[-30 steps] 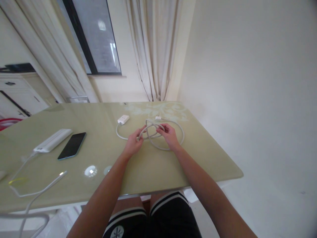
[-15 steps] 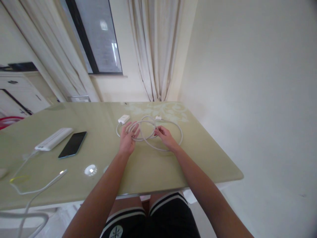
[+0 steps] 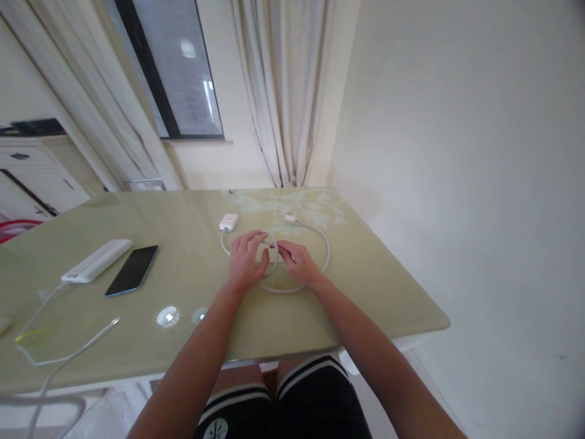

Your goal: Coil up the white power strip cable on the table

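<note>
A white cable [image 3: 328,251] lies partly looped on the table between my hands. My left hand [image 3: 247,261] curls its fingers and thumb around the left side of the small coil. Opposite it, my right hand [image 3: 298,262] pinches the cable at the coil's right side, and its fingertips hide the exact grip. Past my left hand, the cable runs to a white rectangular block [image 3: 228,222]. The other end has a white plug [image 3: 290,217] with prongs, lying beyond my right hand. One wider loop rests on the tabletop in front of the right hand.
On the left of the glossy table [image 3: 388,292] lie a black phone [image 3: 132,270] and a white power bank [image 3: 97,261]. A thin white lead [image 3: 77,353] with a yellow tie [image 3: 30,335] trails over the front edge. A wall [image 3: 457,152] stands on the right.
The coil has become smaller and tighter, and my hands have come closer together. My left hand has turned over the coil and moved right. The loops near the plug have pulled away from it.
</note>
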`<state>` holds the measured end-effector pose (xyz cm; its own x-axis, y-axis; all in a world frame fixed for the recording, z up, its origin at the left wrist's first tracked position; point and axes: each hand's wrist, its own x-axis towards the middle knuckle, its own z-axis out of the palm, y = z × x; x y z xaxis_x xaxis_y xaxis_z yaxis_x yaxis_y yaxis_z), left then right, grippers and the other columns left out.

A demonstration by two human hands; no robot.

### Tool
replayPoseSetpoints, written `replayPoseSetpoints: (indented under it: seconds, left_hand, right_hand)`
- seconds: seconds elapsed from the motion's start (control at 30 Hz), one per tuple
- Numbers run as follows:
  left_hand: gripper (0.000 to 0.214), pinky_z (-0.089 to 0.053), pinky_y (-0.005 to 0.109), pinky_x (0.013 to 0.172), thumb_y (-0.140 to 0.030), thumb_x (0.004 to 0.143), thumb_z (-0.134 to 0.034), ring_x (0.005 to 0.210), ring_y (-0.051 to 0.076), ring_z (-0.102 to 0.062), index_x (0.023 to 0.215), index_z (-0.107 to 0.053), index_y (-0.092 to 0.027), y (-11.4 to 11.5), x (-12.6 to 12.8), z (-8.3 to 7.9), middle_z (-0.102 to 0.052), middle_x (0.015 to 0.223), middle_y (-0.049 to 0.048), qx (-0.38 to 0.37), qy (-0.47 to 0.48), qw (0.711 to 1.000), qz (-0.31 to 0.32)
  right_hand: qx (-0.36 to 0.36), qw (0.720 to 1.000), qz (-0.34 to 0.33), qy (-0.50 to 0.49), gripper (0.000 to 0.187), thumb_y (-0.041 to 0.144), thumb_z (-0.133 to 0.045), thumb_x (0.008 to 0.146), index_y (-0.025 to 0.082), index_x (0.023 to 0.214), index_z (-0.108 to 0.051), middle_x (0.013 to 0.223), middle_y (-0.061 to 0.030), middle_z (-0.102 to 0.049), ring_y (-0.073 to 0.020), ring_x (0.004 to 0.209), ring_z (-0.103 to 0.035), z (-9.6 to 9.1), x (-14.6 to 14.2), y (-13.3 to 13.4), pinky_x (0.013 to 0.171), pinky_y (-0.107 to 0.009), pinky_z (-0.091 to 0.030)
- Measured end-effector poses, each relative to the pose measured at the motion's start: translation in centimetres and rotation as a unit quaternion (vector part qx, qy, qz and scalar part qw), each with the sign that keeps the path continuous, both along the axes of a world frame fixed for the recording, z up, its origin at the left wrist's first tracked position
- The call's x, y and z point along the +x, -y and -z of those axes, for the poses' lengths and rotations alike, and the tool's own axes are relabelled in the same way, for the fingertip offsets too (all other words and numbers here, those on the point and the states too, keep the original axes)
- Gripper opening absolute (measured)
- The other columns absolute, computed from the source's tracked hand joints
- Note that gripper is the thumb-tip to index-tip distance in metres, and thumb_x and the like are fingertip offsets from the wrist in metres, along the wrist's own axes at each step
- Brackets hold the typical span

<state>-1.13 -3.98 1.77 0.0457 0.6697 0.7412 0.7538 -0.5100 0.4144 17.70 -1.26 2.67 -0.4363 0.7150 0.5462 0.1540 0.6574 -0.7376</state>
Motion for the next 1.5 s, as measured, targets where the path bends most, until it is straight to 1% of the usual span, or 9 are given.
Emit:
replayPoseSetpoints:
  seconds: [0.2,0.37,0.53,0.77,0.93,1.07,1.23,1.37,1.5]
  left_hand:
    - [0.012,-0.047,0.044,0.101,-0.037,0.092,-0.07,0.105,0.025,-0.066,0.088,-0.07,-0.025,-0.2,-0.5,-0.3,-0.076,0.115,0.0073,0.021,0.079,0.996,0.019]
    - [0.016,-0.053,0.032,0.081,-0.038,0.093,-0.067,0.09,0.02,-0.07,0.093,-0.068,-0.022,-0.1,-1.0,-1.1,-0.077,0.101,0.0043,0.041,0.286,0.955,-0.063]
    - [0.024,-0.04,0.022,0.056,-0.039,0.089,-0.068,0.056,0.009,-0.049,0.08,-0.061,-0.019,-0.7,-1.2,-1.4,-0.057,0.066,-0.005,0.063,0.42,0.897,-0.126]
    - [0.031,-0.02,0.02,0.043,-0.044,0.089,-0.067,0.044,0.004,-0.027,0.085,-0.045,-0.021,0.2,0.0,-3.9,-0.066,0.078,-0.0022,0.102,0.529,0.841,-0.039]
    - [0.03,-0.017,0.02,0.04,-0.042,0.093,-0.062,0.044,0.005,-0.025,0.087,-0.038,-0.024,1.2,-3.9,-5.8,-0.063,0.081,-0.0039,0.187,0.588,0.783,-0.082]
    - [0.027,-0.022,0.021,0.038,-0.043,0.095,-0.058,0.045,0.006,-0.028,0.088,-0.038,-0.025,0.2,-7.1,-4.5,-0.065,0.088,-0.0018,0.186,0.619,0.744,-0.168]
    - [0.021,-0.042,0.022,0.054,-0.042,0.095,-0.054,0.058,0.008,-0.048,0.102,-0.047,-0.023,-1.6,-7.1,-2.0,-0.068,0.099,0.0022,0.091,0.565,0.787,-0.231]
    - [0.043,-0.041,0.048,0.111,-0.029,0.09,-0.061,0.131,0.028,-0.053,0.131,-0.055,-0.018,-1.6,-5.1,-1.0,-0.057,0.142,0.0161,0.068,0.297,0.894,-0.328]
    - [0.038,-0.025,0.053,0.123,-0.028,0.101,-0.049,0.139,0.029,-0.05,0.136,-0.059,-0.021,-0.8,-1.4,0.1,-0.061,0.143,0.0144,0.018,0.049,0.984,-0.169]
  right_hand:
    - [-0.068,0.996,-0.053,0.006,0.03,0.043,-0.059,0.097,0.021,0.108,-0.075,0.08,-0.0013,-0.065,-0.0148,0.07,-0.055,0.3,0.5,-0.4,0.069,-0.026,-0.043]
    - [-0.098,0.991,-0.085,-0.034,0.033,0.048,-0.062,0.096,0.02,0.112,-0.069,0.085,-0.0017,-0.066,-0.0164,0.08,-0.063,-0.1,-0.9,-0.4,0.078,-0.028,-0.048]
    - [-0.017,0.999,-0.033,-0.003,0.023,0.04,-0.054,0.101,0.021,0.107,-0.066,0.092,-0.004,-0.068,-0.0174,0.084,-0.062,-0.8,-2.9,-0.3,0.079,-0.029,-0.046]
    - [0.096,0.99,0.086,0.051,0.018,0.027,-0.05,0.099,0.024,0.108,-0.066,0.089,-0.0057,-0.067,-0.0192,0.079,-0.059,-0.8,-2.5,-0.4,0.077,-0.03,-0.043]
    - [0.065,0.983,0.168,0.034,0.02,0.031,-0.052,0.098,0.024,0.105,-0.069,0.074,-0.003,-0.063,-0.0178,0.067,-0.055,-0.2,1.0,-2.4,0.07,-0.029,-0.041]
    - [0.013,0.968,0.252,-0.007,0.029,0.05,-0.06,0.096,0.023,0.098,-0.07,0.06,0.0026,-0.05,-0.0149,0.056,-0.045,-0.5,4.5,-4.5,0.06,-0.028,-0.034]
    - [0.013,0.947,0.322,0.014,0.047,0.06,-0.048,0.1,0.021,0.08,-0.064,0.063,-0.0005,-0.057,-0.0145,0.059,-0.047,-1.3,6.1,-4.4,0.061,-0.027,-0.031]
    - [0.047,0.923,0.351,0.148,0.046,0.05,-0.04,0.107,0.02,0.087,-0.067,0.074,-0.005,-0.069,-0.0164,0.067,-0.057,-1.4,5.1,-3.2,0.063,-0.027,-0.03]
    - [0.062,0.905,0.318,0.274,0.035,0.041,-0.042,0.107,0.021,0.103,-0.071,0.092,-0.0084,-0.077,-0.0197,0.081,-0.068,-1.1,3.0,-1.9,0.066,-0.027,-0.034]
